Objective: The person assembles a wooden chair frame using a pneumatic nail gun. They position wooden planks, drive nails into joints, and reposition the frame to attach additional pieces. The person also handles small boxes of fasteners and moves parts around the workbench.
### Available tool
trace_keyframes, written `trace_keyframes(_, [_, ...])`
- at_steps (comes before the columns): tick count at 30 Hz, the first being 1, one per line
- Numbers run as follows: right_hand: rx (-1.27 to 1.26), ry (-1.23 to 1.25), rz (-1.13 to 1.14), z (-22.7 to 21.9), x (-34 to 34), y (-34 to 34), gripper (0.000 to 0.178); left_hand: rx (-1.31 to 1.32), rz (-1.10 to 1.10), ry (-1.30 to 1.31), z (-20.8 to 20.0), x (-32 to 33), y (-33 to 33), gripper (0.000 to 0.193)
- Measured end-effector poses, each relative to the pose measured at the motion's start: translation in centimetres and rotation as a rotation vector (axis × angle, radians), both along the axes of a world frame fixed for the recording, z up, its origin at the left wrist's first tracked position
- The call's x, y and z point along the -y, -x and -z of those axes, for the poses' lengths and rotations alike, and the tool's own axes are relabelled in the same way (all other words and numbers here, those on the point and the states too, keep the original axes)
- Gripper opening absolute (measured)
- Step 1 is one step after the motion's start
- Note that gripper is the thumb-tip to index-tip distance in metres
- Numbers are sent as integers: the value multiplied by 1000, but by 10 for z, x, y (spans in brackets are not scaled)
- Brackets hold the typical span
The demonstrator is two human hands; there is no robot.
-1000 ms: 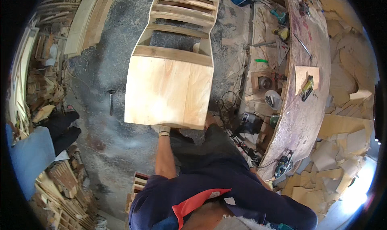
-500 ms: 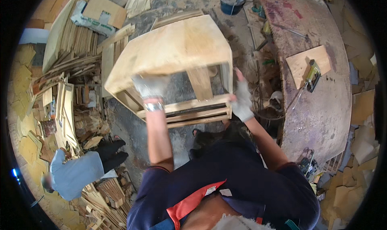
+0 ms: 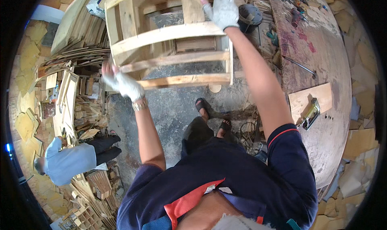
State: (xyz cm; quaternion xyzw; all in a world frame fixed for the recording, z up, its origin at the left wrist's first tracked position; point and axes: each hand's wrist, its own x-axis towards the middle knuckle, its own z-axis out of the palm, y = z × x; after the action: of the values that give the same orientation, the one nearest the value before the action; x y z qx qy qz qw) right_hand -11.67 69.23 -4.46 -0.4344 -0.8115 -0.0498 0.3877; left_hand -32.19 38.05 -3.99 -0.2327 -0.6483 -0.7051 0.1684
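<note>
**Reaching wide around a wooden frame [image 3: 169, 36]**

From the head camera, a person in pale gloves leans over the wooden frame, its open slats [image 3: 185, 59] turned up above a gray floor [image 3: 161, 117]. The left hand [image 3: 123, 84], blurred, is at the near left corner; whether its grip touches wood cannot be told. The right hand [image 3: 226, 13] lies over the right side, farther out, fingers extended; whether its grip is closed there cannot be told either. The wide spread probably balances a bulky piece too broad for one hand. On the tabletop [image 3: 330, 141], a yellow nail gun [image 3: 310, 113] rests on a board [image 3: 300, 101], likely parked within reach.

Half a second earlier, a smooth panel faced up and the left hand was at the frame's opening; now slats face up, that hand is outside, and the right has moved farther away from the body.
</note>
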Motion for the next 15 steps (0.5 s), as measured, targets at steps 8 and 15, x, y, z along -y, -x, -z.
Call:
trace_keyframes(8, [2, -83, -38, -23, -113, 38, 66, 1091, 52, 0, 150, 104, 94, 76])
trace_keyframes(15, [102, 38, -50, -28, -143, 44, 62, 1276, 728, -307, 176, 14, 149, 81])
